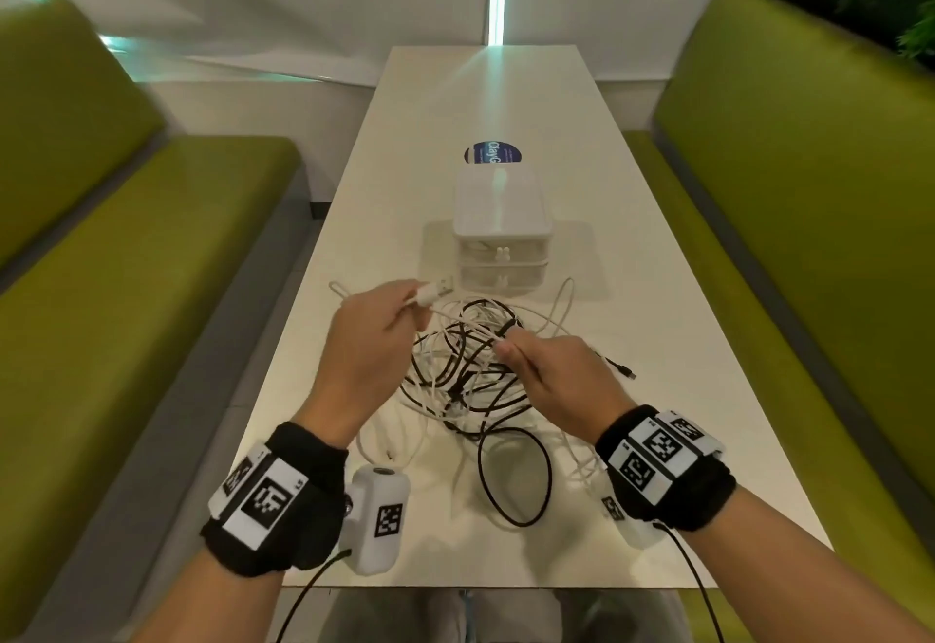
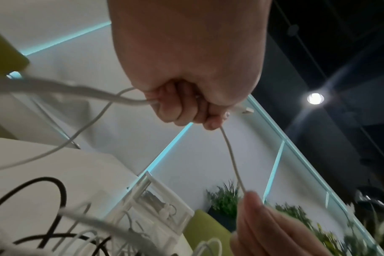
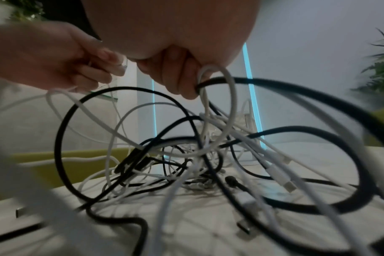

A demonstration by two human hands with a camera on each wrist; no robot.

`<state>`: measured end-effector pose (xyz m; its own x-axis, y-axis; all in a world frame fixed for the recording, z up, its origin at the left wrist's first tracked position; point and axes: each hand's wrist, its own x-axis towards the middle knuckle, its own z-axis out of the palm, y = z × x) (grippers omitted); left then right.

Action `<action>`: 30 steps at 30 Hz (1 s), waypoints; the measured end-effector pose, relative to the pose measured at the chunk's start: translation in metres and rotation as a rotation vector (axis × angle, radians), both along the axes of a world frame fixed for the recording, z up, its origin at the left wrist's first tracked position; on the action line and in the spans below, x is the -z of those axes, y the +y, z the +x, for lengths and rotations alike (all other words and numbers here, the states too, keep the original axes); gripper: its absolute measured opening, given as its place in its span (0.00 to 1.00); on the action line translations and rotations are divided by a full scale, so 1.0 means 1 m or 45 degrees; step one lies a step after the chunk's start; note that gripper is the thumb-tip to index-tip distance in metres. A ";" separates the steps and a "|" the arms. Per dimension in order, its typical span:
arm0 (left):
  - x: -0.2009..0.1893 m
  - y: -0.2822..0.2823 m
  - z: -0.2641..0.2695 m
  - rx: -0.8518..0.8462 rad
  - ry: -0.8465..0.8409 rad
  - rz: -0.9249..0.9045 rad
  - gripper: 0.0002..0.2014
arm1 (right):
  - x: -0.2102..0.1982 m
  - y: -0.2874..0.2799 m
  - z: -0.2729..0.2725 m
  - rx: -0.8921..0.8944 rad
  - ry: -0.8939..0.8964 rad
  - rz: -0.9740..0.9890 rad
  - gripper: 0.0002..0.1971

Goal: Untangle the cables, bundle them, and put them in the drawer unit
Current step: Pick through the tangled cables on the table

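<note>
Tangle risk: left hand (image 1: 372, 339) grips a white cable (image 2: 231, 155) by its plug end while right hand (image 1: 554, 374) pinches its strand plus a black loop (image 3: 263, 81) above the heap (image 1: 470, 379), so pulling may tighten knots beneath both hands.

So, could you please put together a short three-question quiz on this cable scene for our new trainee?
1. True or false: the left hand holds the plug end of a white cable.
2. Where does the drawer unit stand relative to the cable tangle? A) beyond it, B) left of it, C) on the green bench.
3. Fill in: the tangle mixes white cables with ___ cables.

Key:
1. True; a USB plug sticks out past its fingers.
2. A.
3. Black; the right hand grips a white and a black strand together.
</note>
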<state>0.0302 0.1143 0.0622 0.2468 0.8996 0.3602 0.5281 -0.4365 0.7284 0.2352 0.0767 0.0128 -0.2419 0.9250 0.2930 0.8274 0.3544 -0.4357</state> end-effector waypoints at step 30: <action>-0.006 0.000 -0.003 0.031 0.275 0.134 0.15 | 0.008 -0.004 0.000 0.003 0.101 -0.018 0.27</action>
